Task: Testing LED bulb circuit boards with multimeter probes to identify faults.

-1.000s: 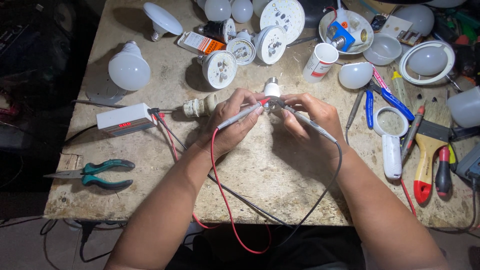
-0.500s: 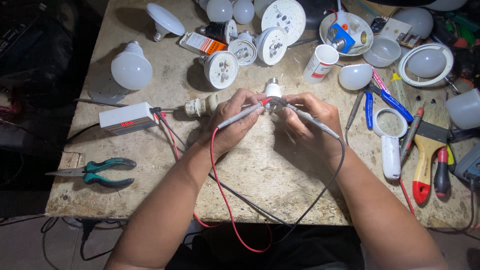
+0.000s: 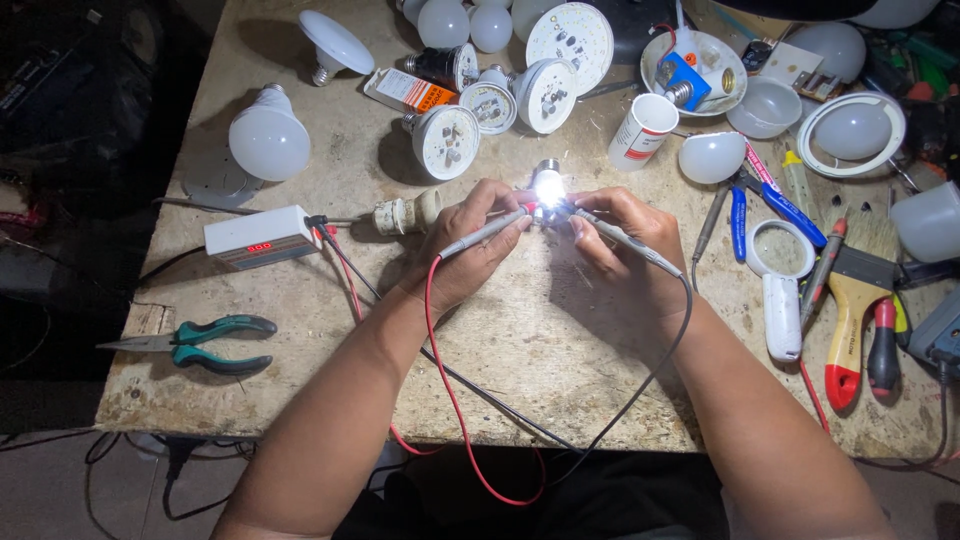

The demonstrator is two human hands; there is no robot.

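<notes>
Your left hand (image 3: 470,245) has its fingers closed round the red-wired probe (image 3: 485,232); your right hand (image 3: 625,240) pinches the black-wired probe (image 3: 625,238). Both tips meet at the glowing bulb part (image 3: 548,188), between your fingertips on the worktop (image 3: 560,350). Beyond lie opened bulbs (image 3: 445,140).

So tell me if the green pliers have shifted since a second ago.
No. The green pliers lie at the same spot by the table's left edge, below the white box.

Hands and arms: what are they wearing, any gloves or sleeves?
No gloves and no sleeves show. The left hand and right hand are bare, and both forearms are uncovered to the bottom of the picture. No watch, ring or bracelet shows on them.
</notes>
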